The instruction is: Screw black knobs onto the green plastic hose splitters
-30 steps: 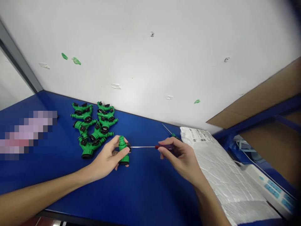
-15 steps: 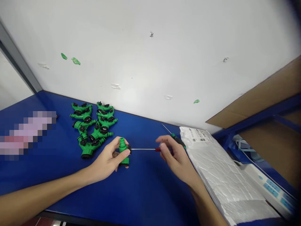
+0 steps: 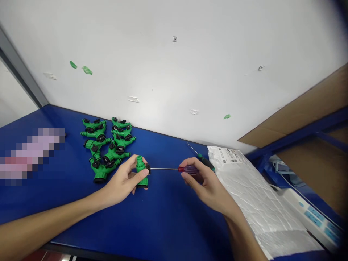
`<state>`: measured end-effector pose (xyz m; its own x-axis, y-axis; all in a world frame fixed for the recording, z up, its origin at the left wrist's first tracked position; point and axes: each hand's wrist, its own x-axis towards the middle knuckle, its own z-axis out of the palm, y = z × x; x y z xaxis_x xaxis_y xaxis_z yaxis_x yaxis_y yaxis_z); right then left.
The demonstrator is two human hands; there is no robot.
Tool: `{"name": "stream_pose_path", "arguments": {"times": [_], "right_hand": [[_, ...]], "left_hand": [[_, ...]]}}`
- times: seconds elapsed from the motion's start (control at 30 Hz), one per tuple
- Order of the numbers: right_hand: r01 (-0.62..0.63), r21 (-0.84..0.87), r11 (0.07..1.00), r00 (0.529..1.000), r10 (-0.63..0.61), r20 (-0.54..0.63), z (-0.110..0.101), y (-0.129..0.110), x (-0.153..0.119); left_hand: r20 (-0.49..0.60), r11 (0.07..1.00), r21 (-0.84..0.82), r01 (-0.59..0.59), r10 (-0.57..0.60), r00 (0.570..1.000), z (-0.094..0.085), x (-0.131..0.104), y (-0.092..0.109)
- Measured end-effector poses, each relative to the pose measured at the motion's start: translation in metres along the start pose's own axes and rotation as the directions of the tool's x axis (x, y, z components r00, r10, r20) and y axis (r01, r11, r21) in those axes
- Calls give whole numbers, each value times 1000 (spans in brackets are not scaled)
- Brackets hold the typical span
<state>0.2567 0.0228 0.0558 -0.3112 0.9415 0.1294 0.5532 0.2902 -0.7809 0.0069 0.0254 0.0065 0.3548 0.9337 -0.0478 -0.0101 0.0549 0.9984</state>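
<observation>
My left hand (image 3: 126,180) grips a green hose connector (image 3: 140,166) with a black valve on its right side, the thumb lying across its front. My right hand (image 3: 205,181) is closed round the red, see-through handle of a screwdriver (image 3: 164,169). The thin metal shaft lies level between the hands, and its tip meets the black valve. To the left of my left hand several green Y-shaped connectors (image 3: 102,170) with black valves lie in two loose columns.
On the blue table (image 3: 157,221), a second screwdriver (image 3: 205,161) with a green and black handle lies beside a silver padded envelope (image 3: 255,195). Farther right is a white power strip (image 3: 304,210). A white wall (image 3: 163,72) rises behind; a pixelated patch covers the left.
My right hand's fingers have closed further round the screwdriver handle, showing more of it. The connector and the screwdriver have shifted slightly up and to the left.
</observation>
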Motion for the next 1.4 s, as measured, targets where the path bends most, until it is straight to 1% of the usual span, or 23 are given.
{"name": "stream_pose_path", "arguments": {"times": [0.1,0.2,0.23,0.3,0.4,0.47,0.5,0.57,0.63,0.67,0.8,0.87,0.97,1.03,1.07,1.17,1.27,1.37,1.4], "right_hand": [[12,-82,997,1000,-12,6,-1,0,1],[49,-160,986,999,-46,21,1,-1,0],[54,-147,988,999,-53,15,2,-2,-1],[55,-66,996,998,-56,-16,2,-4,-3],[40,77,996,999,-37,-35,3,-5,-4],[23,122,992,998,-16,-63,5,-4,-3],[11,115,993,996,-1,-86,7,-4,-3],[-9,44,999,991,15,-134,10,-2,-1],[-11,-38,999,990,5,-144,11,-2,0],[2,-52,999,990,-9,-142,10,-2,0],[64,25,998,992,-60,-111,7,-5,-2],[76,41,996,990,-71,-122,8,-4,-2],[47,-46,998,989,-53,-142,10,-2,-1],[23,-107,994,993,-36,-116,10,-1,0],[21,-108,994,994,-32,-102,9,-1,0],[41,-36,999,997,-43,-68,5,-3,-1],[57,1,998,994,-56,-90,4,-3,0],[38,-59,998,991,-45,-130,7,-1,0],[35,-95,995,991,-46,-123,8,-1,0]], "left_hand": [[7,1000,21,-12,12,1000,-1,-1,-2],[-11,999,24,-27,27,1000,-3,0,-2],[-16,999,18,-29,29,999,-4,0,-1],[-21,1000,11,-27,27,999,-5,1,0],[-12,1000,18,-8,8,1000,-4,2,1],[-13,1000,22,-3,3,1000,-4,2,1],[-14,1000,22,-8,8,1000,-4,1,1],[-11,1000,19,-23,23,1000,-5,0,1],[-2,999,11,-35,35,999,-5,0,1],[-2,999,7,-37,37,999,-6,0,1],[-18,1000,9,-19,19,1000,-5,2,2],[-12,999,29,-13,14,1000,-5,2,2],[-8,997,76,-22,22,1000,-4,2,1],[4,997,77,-18,18,1000,-4,2,0],[9,998,65,-11,10,1000,-4,3,0],[14,1000,16,3,-3,1000,-3,4,-1],[20,1000,-4,-4,4,1000,-4,2,-2],[17,1000,20,-24,24,1000,-4,-1,-2],[11,999,28,-31,31,999,-4,-2,-2]]}}
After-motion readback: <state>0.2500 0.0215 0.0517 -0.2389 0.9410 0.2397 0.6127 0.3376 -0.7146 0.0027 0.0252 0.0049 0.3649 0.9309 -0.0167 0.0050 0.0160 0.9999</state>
